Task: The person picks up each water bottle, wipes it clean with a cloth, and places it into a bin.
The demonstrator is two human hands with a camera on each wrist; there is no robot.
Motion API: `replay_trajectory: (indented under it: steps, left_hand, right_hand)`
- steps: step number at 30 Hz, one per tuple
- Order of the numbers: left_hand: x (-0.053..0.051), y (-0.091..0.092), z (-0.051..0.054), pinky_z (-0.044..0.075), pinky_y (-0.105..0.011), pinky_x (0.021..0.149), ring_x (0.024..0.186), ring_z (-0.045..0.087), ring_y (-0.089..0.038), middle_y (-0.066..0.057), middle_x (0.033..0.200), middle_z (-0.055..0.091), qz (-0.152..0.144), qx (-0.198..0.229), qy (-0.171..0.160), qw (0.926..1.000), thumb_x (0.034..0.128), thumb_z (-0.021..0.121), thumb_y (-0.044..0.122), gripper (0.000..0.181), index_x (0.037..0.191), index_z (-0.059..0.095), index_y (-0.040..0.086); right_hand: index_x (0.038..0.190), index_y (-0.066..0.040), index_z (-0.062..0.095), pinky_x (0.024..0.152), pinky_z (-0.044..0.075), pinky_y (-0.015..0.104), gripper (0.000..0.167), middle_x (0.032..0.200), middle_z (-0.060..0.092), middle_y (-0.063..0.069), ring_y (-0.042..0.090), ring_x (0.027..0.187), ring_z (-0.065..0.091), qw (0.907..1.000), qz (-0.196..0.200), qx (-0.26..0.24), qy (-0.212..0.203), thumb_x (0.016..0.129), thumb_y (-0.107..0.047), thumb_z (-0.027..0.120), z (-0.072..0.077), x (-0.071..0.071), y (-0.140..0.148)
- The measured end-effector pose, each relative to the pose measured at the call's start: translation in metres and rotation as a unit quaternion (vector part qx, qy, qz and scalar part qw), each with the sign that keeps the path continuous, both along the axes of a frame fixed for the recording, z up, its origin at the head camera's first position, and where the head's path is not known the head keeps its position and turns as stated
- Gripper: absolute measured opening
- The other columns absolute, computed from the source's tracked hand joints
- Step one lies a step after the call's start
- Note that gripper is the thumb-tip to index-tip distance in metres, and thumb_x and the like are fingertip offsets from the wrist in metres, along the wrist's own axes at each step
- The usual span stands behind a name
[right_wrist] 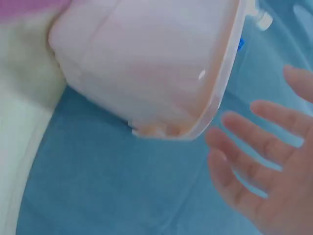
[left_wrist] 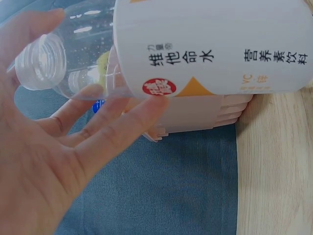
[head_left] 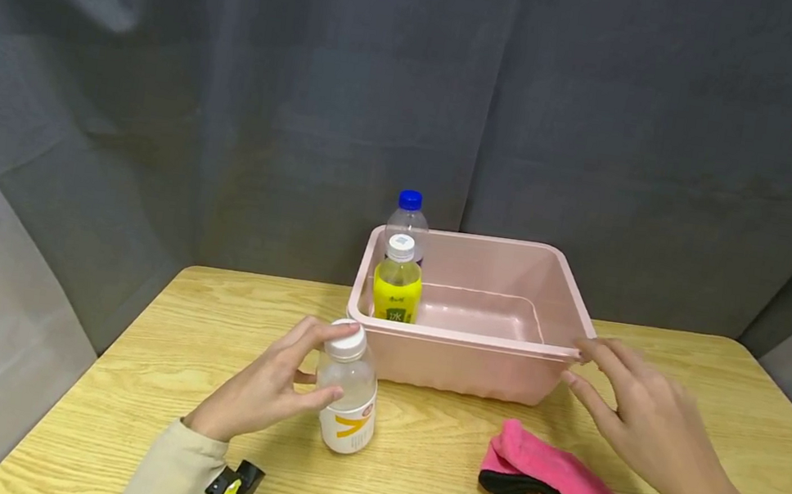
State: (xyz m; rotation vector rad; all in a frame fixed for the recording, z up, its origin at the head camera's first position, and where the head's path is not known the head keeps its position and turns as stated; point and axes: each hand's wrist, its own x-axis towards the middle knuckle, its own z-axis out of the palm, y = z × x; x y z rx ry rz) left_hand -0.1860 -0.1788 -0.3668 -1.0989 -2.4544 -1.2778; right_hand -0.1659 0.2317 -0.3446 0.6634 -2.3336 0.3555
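My left hand (head_left: 271,388) holds a clear plastic bottle (head_left: 347,406) near its top, an index finger on the white cap and the thumb at the front. The bottle's white label (left_wrist: 210,46) with an orange mark fills much of the left wrist view. By the right front corner of a pink plastic bin (head_left: 456,361) is my right hand (head_left: 648,426), fingers spread; whether they touch the rim I cannot tell. Inside the bin at left stand a yellow-labelled bottle (head_left: 397,288) with a white cap and a clear bottle (head_left: 407,220) with a blue cap.
A pink and black fabric item (head_left: 559,485) lies in front of the bin, beside the right wrist. The wooden table (head_left: 223,325) ends at a dark grey curtain (head_left: 307,121) behind the bin.
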Motion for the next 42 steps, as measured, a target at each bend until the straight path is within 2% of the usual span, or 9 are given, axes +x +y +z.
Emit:
replay_trajectory:
  steps: [2,4,6,10,16,25,32,37,42]
  left_hand:
    - [0.0,0.0,-0.001,0.06,-0.031,0.081,0.113,0.059,-0.027,-0.005,0.121,0.052,-0.001,0.001,-0.001,1.0,0.0945,0.072,0.009,0.058,0.146,0.046,0.014]
    - [0.0,0.001,-0.001,0.06,-0.03,0.081,0.113,0.059,-0.026,-0.005,0.12,0.051,-0.001,0.001,-0.001,1.0,0.0945,0.072,0.009,0.058,0.147,0.046,0.013]
    - [0.0,0.001,-0.001,0.06,-0.03,0.081,0.113,0.059,-0.027,-0.005,0.12,0.051,-0.003,0.001,-0.001,1.0,0.0945,0.072,0.008,0.059,0.147,0.046,0.013]
    - [0.0,0.0,-0.001,0.06,-0.03,0.08,0.112,0.059,-0.027,-0.005,0.12,0.052,-0.001,-0.001,0.002,1.0,0.0941,0.073,0.008,0.058,0.146,0.047,0.013]
    - [0.0,-0.001,-0.001,0.06,-0.029,0.079,0.111,0.06,-0.027,-0.005,0.121,0.052,0.004,-0.004,0.012,0.9999,0.0929,0.073,0.007,0.059,0.145,0.046,0.014]
    - [-0.003,0.001,-0.001,0.06,-0.029,0.078,0.113,0.059,-0.027,-0.006,0.123,0.053,0.001,-0.004,0.014,0.9999,0.0915,0.074,0.004,0.062,0.146,0.045,0.013]
    - [-0.005,-0.004,0.002,0.06,-0.028,0.078,0.118,0.059,-0.033,-0.014,0.136,0.056,-0.007,-0.017,0.005,0.9998,0.0919,0.074,0.004,0.064,0.147,0.043,0.012]
    - [-0.002,-0.008,0.01,0.061,-0.031,0.074,0.111,0.062,-0.037,-0.019,0.134,0.057,-0.029,0.015,-0.01,0.9994,0.0895,0.075,0.001,0.068,0.147,0.04,0.009]
    - [-0.004,-0.003,0.019,0.062,-0.036,0.072,0.108,0.061,-0.03,-0.02,0.132,0.056,-0.052,0.069,-0.008,0.9962,0.0827,0.077,-0.006,0.077,0.147,0.038,0.011]
  right_hand:
    - [0.119,-0.001,0.068,0.063,0.055,0.058,0.036,0.112,0.066,0.016,0.036,0.093,0.066,0.9997,-0.001,0.0,0.026,0.096,-0.028,0.071,0.001,-0.007,0.002]
    - [0.119,0.001,0.066,0.069,0.054,0.061,0.038,0.117,0.064,0.02,0.04,0.099,0.063,0.9996,-0.01,0.006,0.025,0.096,-0.028,0.071,0.0,-0.013,0.003]
    - [0.123,0.003,0.064,0.077,0.052,0.065,0.043,0.123,0.061,0.025,0.045,0.105,0.06,0.9998,-0.019,0.01,0.006,0.093,-0.025,0.074,-0.003,-0.017,0.004]
    - [0.133,0.007,0.057,0.091,0.043,0.073,0.055,0.136,0.052,0.033,0.055,0.118,0.051,0.9981,-0.035,0.021,-0.046,0.096,-0.032,0.07,-0.009,-0.024,0.007]
    - [0.143,0.012,0.046,0.096,0.041,0.073,0.066,0.146,0.042,0.037,0.058,0.127,0.044,0.9919,-0.053,0.046,-0.106,0.102,-0.036,0.062,-0.015,-0.025,0.008]
    - [0.149,0.009,0.041,0.086,0.045,0.074,0.069,0.151,0.04,0.032,0.059,0.123,0.048,0.9862,-0.083,0.057,-0.132,0.102,-0.037,0.062,-0.014,-0.021,0.009]
    - [0.147,0.007,0.043,0.083,0.047,0.074,0.065,0.15,0.042,0.032,0.058,0.121,0.05,0.9887,-0.083,0.053,-0.112,0.101,-0.035,0.063,-0.017,-0.022,0.002]
    - [0.146,0.005,0.044,0.081,0.048,0.073,0.062,0.15,0.042,0.031,0.058,0.119,0.052,0.9893,-0.08,0.052,-0.111,0.101,-0.033,0.064,-0.018,-0.023,-0.004]
    - [0.146,0.005,0.043,0.08,0.048,0.072,0.062,0.15,0.041,0.032,0.059,0.117,0.053,0.9887,-0.082,0.047,-0.117,0.102,-0.034,0.062,-0.018,-0.022,-0.003]
